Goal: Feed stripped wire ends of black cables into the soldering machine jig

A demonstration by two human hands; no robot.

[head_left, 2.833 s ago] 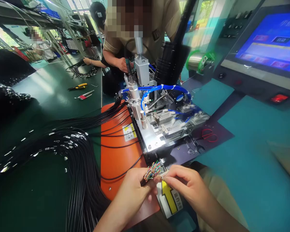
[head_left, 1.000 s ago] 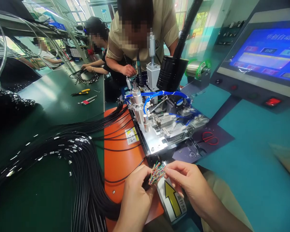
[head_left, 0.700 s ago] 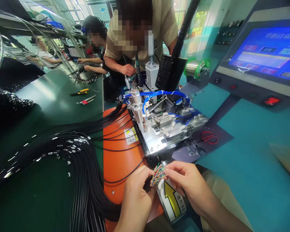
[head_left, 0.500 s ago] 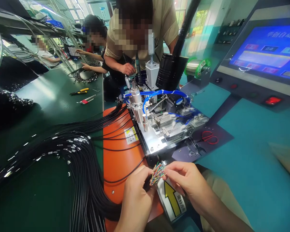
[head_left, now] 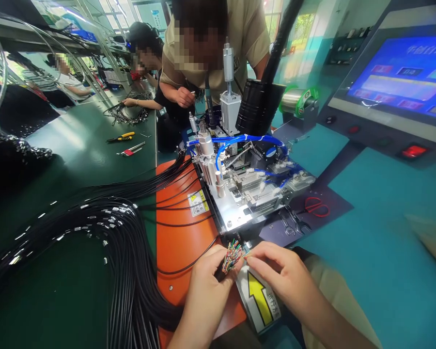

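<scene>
My left hand (head_left: 209, 286) is closed around the end of a thick bundle of black cables (head_left: 131, 261). Thin coloured wire ends (head_left: 232, 257) fan out of its grip, red, green, white and others. Just right of them, my right hand (head_left: 276, 269) pinches with thumb and forefinger at a fine wire at the edge of the bunch. Both hands are in front of the near corner of a metal bench machine (head_left: 240, 213). Below them a white label with a yellow arrow (head_left: 259, 295) shows.
An orange plate (head_left: 181, 247) carries several single black cables running to the machine. Wrenches (head_left: 294, 223) and red-handled scissors (head_left: 317, 207) lie right of it. A screen panel (head_left: 403, 82) stands at right. Yellow-handled pliers (head_left: 121, 137) lie on the green table (head_left: 72, 140). A co-worker (head_left: 254, 29) leans over the machine's far side.
My right fingers have shifted slightly, now pinching a fine wire at the bunch's edge. The wire bunch has moved a little left. The co-worker's hand across the machine has lifted slightly.
</scene>
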